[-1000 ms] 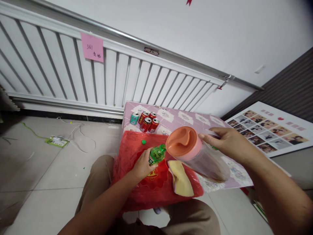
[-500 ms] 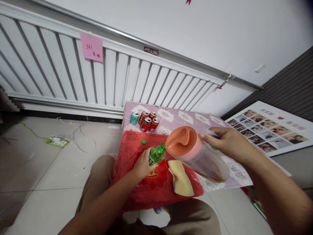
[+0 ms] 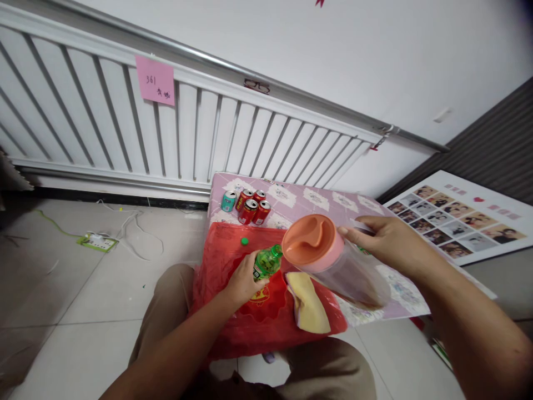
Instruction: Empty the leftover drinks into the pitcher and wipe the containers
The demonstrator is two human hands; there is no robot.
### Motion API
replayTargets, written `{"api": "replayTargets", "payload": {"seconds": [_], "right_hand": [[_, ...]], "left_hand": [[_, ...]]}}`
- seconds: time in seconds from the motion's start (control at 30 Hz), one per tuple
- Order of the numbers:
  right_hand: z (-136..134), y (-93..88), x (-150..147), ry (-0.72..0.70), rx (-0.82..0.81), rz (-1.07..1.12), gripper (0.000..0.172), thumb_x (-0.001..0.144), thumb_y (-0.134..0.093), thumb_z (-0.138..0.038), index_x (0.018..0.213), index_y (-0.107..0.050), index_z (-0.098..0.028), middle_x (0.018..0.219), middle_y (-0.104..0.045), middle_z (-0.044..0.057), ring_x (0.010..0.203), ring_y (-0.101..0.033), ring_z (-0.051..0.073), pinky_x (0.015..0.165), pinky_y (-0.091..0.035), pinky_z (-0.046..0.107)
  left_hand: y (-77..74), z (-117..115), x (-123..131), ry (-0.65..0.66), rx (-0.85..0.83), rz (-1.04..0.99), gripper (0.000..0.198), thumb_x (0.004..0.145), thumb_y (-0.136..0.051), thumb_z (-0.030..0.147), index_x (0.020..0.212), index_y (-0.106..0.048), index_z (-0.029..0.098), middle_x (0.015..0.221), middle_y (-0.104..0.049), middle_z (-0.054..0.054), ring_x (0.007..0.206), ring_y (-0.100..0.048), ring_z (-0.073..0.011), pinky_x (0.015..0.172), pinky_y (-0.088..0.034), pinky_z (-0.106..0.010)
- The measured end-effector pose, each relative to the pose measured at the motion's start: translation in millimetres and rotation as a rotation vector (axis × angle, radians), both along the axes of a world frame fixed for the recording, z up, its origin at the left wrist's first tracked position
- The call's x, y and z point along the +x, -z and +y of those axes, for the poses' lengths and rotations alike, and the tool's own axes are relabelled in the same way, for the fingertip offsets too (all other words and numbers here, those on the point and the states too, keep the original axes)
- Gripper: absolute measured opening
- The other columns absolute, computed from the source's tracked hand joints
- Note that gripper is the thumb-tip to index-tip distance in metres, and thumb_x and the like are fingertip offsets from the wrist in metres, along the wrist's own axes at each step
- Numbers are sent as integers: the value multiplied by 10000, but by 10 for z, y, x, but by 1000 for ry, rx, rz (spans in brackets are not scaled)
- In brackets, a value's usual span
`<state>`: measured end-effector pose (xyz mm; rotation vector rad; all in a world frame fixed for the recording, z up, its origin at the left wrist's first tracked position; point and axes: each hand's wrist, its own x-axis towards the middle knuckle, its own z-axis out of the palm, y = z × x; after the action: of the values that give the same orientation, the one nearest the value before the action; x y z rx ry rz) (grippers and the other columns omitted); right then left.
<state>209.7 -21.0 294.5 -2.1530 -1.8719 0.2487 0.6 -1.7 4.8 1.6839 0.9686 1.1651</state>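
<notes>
My left hand [image 3: 245, 280] is wrapped round a green plastic bottle [image 3: 266, 263], uncapped and tilted a little to the right. Gripped by the handle in my right hand [image 3: 377, 241] is a clear pitcher [image 3: 353, 278] with an orange lid [image 3: 312, 240]. The pitcher lies tipped toward the left, a brownish liquid low in its body, and its lid's edge comes right up to the bottle's mouth. Whether they touch, I cannot tell. Under the bottle is a red tray [image 3: 262, 308]. A green cap [image 3: 244, 241] rests behind the bottle, and a folded yellow cloth [image 3: 310, 305] lies right of it.
Several drink cans [image 3: 250, 211] stand at the table's back left. The table has a purple floral cover [image 3: 333, 200]. A white radiator [image 3: 187, 133] runs behind. To the right leans a photo board [image 3: 462, 216]. On the floor at left lies a power strip [image 3: 97, 242].
</notes>
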Motion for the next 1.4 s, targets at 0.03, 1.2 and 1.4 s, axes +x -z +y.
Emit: {"api": "replayTargets", "payload": {"seconds": [0.03, 1.2, 1.4], "right_hand": [[-3, -1, -1, 2, -2, 3, 519, 694, -590, -706, 581, -449, -220, 576, -322, -48, 561, -308, 114, 500, -245, 266], [10, -15, 7, -12, -4, -5, 533, 696, -591, -720, 581, -454, -218, 579, -323, -47, 567, -317, 116, 502, -251, 273], [20, 6, 34, -30, 21, -4, 526, 707, -604, -699, 566, -455, -215, 563, -318, -55, 540, -305, 105, 497, -246, 269]], "left_hand": [[-1, 0, 0, -2, 2, 0, 805, 670, -790, 113, 1375, -420, 237, 1330, -570, -103, 1245, -552, -267, 1082, -432, -454], [14, 7, 8, -4, 16, 35, 807, 679, -785, 118, 1383, -405, 226, 1334, -565, -113, 1241, -552, -260, 1078, -437, -439], [-1, 2, 7, -6, 18, 41, 808, 680, -790, 122, 1381, -402, 220, 1338, -563, -115, 1250, -545, -260, 1085, -430, -438]]}}
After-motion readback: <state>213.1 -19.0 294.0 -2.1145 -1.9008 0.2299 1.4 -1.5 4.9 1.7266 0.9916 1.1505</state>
